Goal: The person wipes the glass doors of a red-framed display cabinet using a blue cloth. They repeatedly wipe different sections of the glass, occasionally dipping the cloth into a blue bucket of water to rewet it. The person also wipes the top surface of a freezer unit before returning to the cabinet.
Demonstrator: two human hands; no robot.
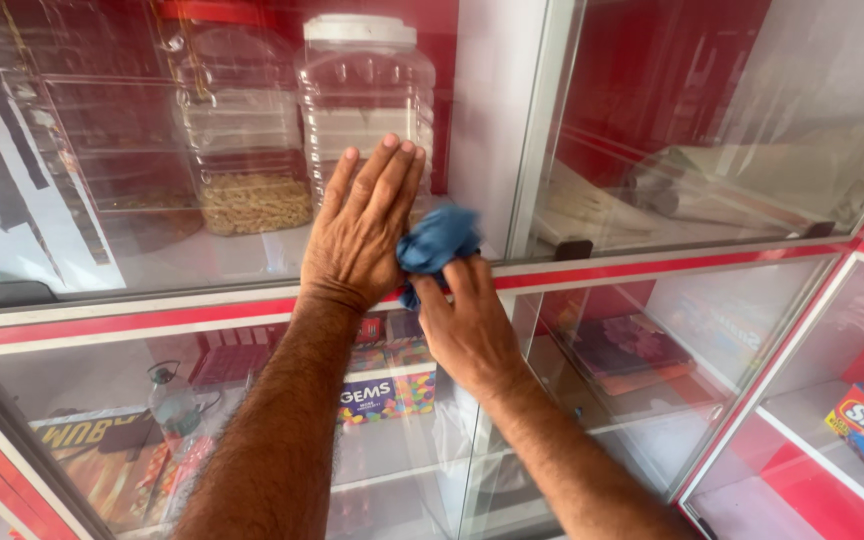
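while left hand [360,228] lies flat on glass [152,150], right hand [467,325] grips blue cloth [437,240].

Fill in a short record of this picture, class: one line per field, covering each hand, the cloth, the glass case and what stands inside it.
left hand: flat, fingers spread, pressed on the glass panel
right hand: grips the blue cloth against the glass
blue cloth: bunched up, beside the left hand
display case: red and white frame, sliding glass panels
upper shelf: two clear plastic jars; the near jar has a white lid, the far jar holds pale snacks at the bottom
lower shelf: colourful sweet boxes, a small bottle
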